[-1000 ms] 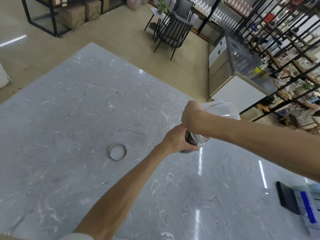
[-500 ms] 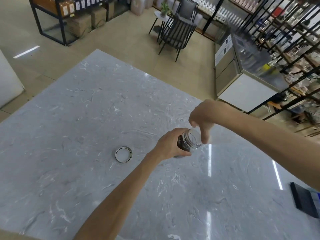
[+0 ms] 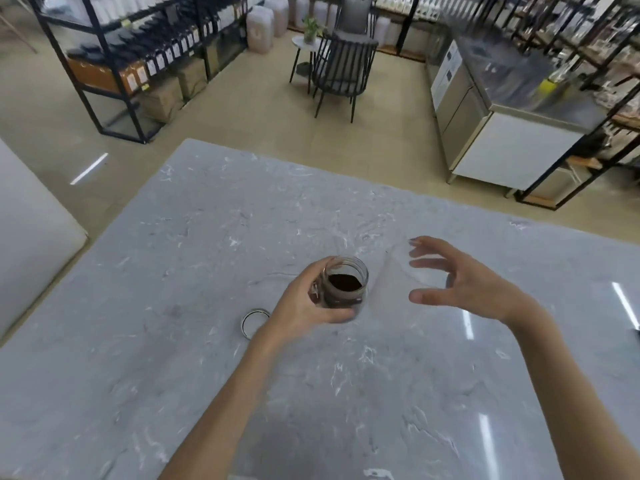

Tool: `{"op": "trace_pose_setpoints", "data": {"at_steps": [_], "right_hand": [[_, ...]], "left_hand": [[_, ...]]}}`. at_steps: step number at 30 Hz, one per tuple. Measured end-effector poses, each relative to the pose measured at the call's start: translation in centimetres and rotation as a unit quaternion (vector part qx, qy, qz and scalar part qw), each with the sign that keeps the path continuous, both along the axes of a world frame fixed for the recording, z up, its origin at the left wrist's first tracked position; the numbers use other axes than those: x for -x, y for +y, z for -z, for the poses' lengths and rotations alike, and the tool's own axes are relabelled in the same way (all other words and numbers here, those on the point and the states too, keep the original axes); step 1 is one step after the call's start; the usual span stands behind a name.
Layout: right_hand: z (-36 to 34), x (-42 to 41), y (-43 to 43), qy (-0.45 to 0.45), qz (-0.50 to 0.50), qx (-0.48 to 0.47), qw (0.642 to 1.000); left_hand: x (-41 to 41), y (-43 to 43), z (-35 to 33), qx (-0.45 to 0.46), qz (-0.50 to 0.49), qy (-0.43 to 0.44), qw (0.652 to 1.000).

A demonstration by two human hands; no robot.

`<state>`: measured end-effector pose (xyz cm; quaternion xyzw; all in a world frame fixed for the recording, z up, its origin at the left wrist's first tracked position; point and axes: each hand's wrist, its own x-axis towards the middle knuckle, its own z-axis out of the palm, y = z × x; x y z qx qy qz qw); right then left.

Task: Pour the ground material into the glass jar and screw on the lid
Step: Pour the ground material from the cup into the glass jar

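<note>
Head view looks down on a grey marbled counter point(image 3: 173, 341) with both bare arms reaching forward. At the middle stands the glass jar point(image 3: 344, 285), upright, its long axis vertical and its open mouth facing up toward the camera — dark ground material point(image 3: 343, 283) fills the lower part and shows as a dark disc through the mouth. The left hand point(image 3: 304, 303) is curled around the jar's near and left side, thumb and fingers closed on the glass. Just left of that wrist lies the lid point(image 3: 252, 322), a round metal ring flat on the counter and partly hidden by the forearm, apart from the jar. The right hand point(image 3: 464, 282) hovers to the right of the jar, fingers spread wide and curved. Between those fingers and the jar there is a faint clear shape — too blurred to say whether it is a container or whether the hand touches it.
</note>
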<state>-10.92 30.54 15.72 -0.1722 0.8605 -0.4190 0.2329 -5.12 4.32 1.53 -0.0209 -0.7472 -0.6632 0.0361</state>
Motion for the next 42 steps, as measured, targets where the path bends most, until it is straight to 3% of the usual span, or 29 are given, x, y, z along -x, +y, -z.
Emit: {"op": "trace_pose_setpoints", "data": {"at_steps": [8,17,26,31,35,42], "right_hand": [[6.1,-5.5,4.6,0.074,0.076,0.096,0.99],[8.9,-7.5,7.4,0.078,0.06,-0.029,0.995],[9.9,-7.8,7.6,0.099,0.064,-0.077,0.99],[13.3,-8.8,6.9,0.126,0.085,-0.149,0.977],[15.6,-10.9,8.0,0.118,0.133,-0.132,0.975],[17.5,-9.9,8.0,0.1,0.119,-0.128,0.98]], "left_hand": [[-2.0,1.1,-2.7,0.066,0.053,0.019,0.996],[-2.8,3.9,-2.0,0.123,0.141,-0.002,0.982],[-4.8,2.7,0.5,0.108,0.133,-0.052,0.984],[-5.8,2.1,3.5,0.124,0.116,-0.09,0.981],[-7.9,1.4,6.6,0.132,0.097,-0.107,0.981],[-6.0,1.7,8.3,0.158,0.089,-0.125,0.975]]}}
